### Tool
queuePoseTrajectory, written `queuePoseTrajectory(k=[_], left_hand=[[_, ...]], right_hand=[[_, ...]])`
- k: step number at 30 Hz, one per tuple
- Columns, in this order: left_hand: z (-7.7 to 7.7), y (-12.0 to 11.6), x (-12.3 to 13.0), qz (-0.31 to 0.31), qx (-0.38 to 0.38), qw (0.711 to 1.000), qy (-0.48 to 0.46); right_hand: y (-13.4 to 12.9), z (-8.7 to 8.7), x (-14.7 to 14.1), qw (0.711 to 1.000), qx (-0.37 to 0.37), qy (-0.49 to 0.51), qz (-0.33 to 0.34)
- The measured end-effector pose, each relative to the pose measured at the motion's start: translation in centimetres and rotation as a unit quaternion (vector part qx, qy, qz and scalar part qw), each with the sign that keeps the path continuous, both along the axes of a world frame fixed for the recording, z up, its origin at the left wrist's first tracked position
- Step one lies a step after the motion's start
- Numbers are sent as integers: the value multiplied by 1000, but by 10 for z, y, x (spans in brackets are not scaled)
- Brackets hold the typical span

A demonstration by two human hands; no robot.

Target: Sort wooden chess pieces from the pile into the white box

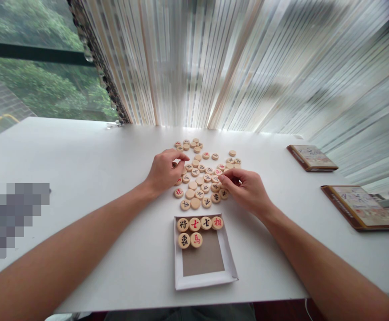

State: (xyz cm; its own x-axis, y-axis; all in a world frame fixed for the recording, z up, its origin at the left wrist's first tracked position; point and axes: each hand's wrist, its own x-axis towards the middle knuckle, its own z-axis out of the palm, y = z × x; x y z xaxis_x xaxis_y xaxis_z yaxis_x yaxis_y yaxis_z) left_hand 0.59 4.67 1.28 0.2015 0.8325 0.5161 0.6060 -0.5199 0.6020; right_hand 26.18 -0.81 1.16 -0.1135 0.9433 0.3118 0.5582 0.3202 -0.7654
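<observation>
Many round wooden pieces with red or black characters, some blank side up, lie spread on the white table, among them a red-marked piece [178,193] at the left. My left hand [168,168] is over the left side of the spread, thumb and forefinger apart, with nothing seen between them. At the right side, my right hand [246,187] has its thumb and forefinger pinched beside the pieces; anything held there is too hidden to name. Nearer me sits a shallow white box [206,284] with four pieces in its top row and two below, including a red one [196,240].
Two brown-edged flat boxes, a farther one [312,158] and a nearer one [359,207], lie at the right of the white table [90,249]. A striped string curtain [187,62] hangs along the far edge, with a window at the left.
</observation>
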Motion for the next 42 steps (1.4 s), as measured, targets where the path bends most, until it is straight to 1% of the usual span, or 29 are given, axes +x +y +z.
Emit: queuePoseTrajectory(k=[10, 13, 15, 17, 20, 23, 25, 28, 32, 37, 42], left_hand=[[-1, 0, 0, 0, -5, 1000, -5], [1, 1, -1, -7, 5, 1000, 9], [7, 2, -3, -27, 21, 998, 44], [18, 3, -7, -69, 22, 993, 90], [36, 3, -12, -139, -14, 979, 152], [51, 1, -16, -167, -39, 963, 208], [55, 0, -19, -182, -61, 954, 231], [55, 0, -21, -196, -83, 945, 248], [51, 2, -20, -211, -87, 940, 255], [50, 3, -19, -218, -81, 940, 250], [52, 3, -20, -211, -88, 941, 249]], right_hand=[[1, -3, 1, 1000, -5, 10, 4], [2, -3, 1, 1000, -3, 11, 3], [2, -3, 1, 1000, -1, 10, 3], [2, -3, 1, 1000, 2, 9, 4], [2, -2, 1, 1000, 4, 8, 5], [2, -3, 1, 1000, 4, 8, 4], [2, -3, 1, 1000, 3, 8, 3], [2, -3, 2, 1000, 4, 2, 4], [1, -1, 1, 1000, 4, -6, 2], [1, 0, 0, 1000, 8, -9, 2], [0, 2, 0, 1000, 11, -13, 4]])
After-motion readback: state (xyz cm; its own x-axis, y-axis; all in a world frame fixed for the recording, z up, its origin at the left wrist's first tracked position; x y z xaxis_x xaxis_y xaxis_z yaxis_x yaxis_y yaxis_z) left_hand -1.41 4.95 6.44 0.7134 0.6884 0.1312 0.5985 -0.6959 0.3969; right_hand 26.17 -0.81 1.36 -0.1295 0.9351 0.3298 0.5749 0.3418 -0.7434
